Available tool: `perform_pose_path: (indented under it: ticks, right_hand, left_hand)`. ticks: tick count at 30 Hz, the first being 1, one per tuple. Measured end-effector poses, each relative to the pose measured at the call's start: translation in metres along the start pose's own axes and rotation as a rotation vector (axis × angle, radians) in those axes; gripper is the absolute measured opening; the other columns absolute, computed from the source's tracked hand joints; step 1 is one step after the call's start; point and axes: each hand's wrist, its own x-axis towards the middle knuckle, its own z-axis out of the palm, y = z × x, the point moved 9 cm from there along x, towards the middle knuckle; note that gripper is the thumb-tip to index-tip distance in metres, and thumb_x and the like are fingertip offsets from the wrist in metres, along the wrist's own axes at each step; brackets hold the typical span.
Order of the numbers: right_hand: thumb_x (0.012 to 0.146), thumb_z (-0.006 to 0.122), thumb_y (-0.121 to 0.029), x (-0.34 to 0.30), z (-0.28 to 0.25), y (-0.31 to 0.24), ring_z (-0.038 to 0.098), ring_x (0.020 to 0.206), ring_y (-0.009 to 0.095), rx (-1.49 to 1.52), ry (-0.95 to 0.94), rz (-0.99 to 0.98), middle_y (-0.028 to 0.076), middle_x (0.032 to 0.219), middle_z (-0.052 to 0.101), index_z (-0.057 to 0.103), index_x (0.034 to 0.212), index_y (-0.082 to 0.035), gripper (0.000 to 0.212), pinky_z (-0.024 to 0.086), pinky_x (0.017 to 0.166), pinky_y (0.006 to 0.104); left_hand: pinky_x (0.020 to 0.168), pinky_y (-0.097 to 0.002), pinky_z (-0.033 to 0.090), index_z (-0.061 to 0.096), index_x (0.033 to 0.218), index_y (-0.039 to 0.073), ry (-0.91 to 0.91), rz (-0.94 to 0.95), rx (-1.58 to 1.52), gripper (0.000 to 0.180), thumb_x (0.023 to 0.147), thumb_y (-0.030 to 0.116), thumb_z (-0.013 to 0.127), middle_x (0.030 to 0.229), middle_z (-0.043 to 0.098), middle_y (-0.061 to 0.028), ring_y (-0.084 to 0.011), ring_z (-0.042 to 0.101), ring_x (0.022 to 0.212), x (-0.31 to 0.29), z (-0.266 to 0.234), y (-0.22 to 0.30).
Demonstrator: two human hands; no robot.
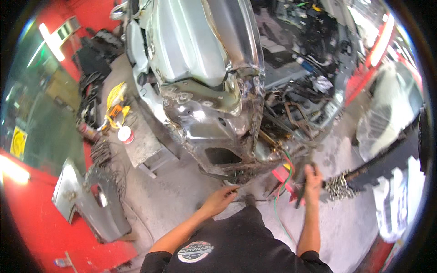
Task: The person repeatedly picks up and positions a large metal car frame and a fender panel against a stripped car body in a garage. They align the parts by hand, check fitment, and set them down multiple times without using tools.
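In front of me stands a stripped car body with a bare-metal panel [200, 120], its lower edge rusty and rough. My left hand [221, 200] is closed on a thin metal bar [242, 184], like a chisel, which points toward that lower edge; whether it touches is unclear. To the right, my right hand [313, 179] is wrapped round a dark-handled hammer [299, 199], held upright beside the car's corner. The hammer's upper end is blurred against the floor.
A low bench [144, 148] on the left bears a white-and-red tub [125, 134] and a yellow cord [116, 98]. Nearby leans a loose grey body panel [102, 209]. Green and red hoses [276, 214] cross the floor near my legs. A chain [337, 189] hangs at the right.
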Motion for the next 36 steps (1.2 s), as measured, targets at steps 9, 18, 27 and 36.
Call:
perform_pose_path:
  ticks: [9,18,27,36]
  right_hand:
    - [0.091,0.076,-0.016,-0.176,0.183,-0.1,0.063,0.113,0.02,0.38,-0.257,0.003,0.013,0.125,0.068,0.059,0.133,0.006,0.05,0.049,0.099,0.0328]
    - [0.095,0.071,-0.016,-0.189,0.182,-0.129,0.064,0.085,0.013,0.279,-0.226,-0.057,0.008,0.102,0.072,0.065,0.126,0.003,0.037,0.052,0.072,0.0278]
    - [0.098,0.063,-0.018,-0.142,0.151,-0.112,0.054,0.057,0.009,0.344,-0.125,-0.058,0.005,0.079,0.064,0.06,0.131,0.005,0.041,0.041,0.051,0.024]
    - [0.096,0.067,-0.021,-0.159,0.18,-0.095,0.052,0.058,0.008,0.295,-0.069,-0.006,0.003,0.077,0.061,0.06,0.13,0.008,0.045,0.04,0.051,0.0242]
  left_hand:
    - [0.117,-0.0384,0.033,0.016,0.162,0.002,-0.03,0.409,-0.239,0.081,0.1,0.023,0.064,0.163,0.026,-0.0207,-0.0325,0.039,0.144,-0.058,-0.036,0.098]
    - [0.071,-0.027,0.052,0.032,0.158,0.004,-0.126,0.158,-0.717,0.062,0.105,0.026,0.057,0.108,0.062,-0.003,-0.0107,0.06,0.092,-0.054,-0.041,0.087]
    - [0.082,-0.0275,0.051,0.049,0.146,0.0,-0.019,0.358,-0.547,0.055,0.1,0.026,0.065,0.112,0.066,-0.0056,-0.0122,0.061,0.092,-0.04,-0.132,0.133]
    - [0.086,-0.0295,0.052,0.055,0.137,-0.004,0.008,0.663,-0.486,0.057,0.09,0.02,0.075,0.112,0.069,-0.0105,-0.0154,0.065,0.095,-0.031,-0.244,0.245]
